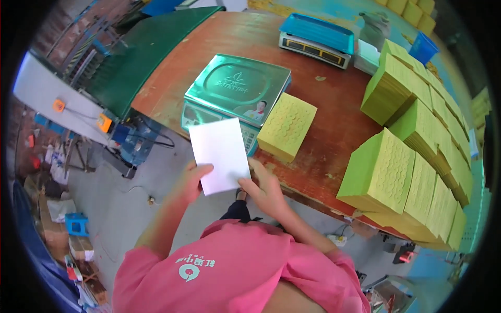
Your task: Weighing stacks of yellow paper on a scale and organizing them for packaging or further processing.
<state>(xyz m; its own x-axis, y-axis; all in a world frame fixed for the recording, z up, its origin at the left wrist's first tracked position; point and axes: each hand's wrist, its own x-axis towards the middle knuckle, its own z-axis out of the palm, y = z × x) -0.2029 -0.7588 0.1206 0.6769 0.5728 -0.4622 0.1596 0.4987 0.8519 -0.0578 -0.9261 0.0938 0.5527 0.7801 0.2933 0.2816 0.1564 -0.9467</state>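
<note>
A white rectangular piece of paper (pixel 220 155) is held out between my two hands in front of the table's near edge; whether it is one sheet or several cannot be made out. My left hand (pixel 193 182) grips its left edge, the thumb lying on top. At its lower right corner my right hand (pixel 264 189) is closed on it, thumb above and fingers mostly hidden beneath. Just beyond the paper is a digital scale (pixel 229 86) with a shiny metal pan, its front panel partly covered by the paper. Right of that scale sits a block of yellow embossed paper (pixel 288 124).
Large stacks of yellow paper (pixel 389 169) line the right side of the brown table (pixel 334 112). A second scale with a blue tray (pixel 318 35) stands at the back, near a blue bin (pixel 423 48). Left of the table is a green conveyor belt (pixel 143 55).
</note>
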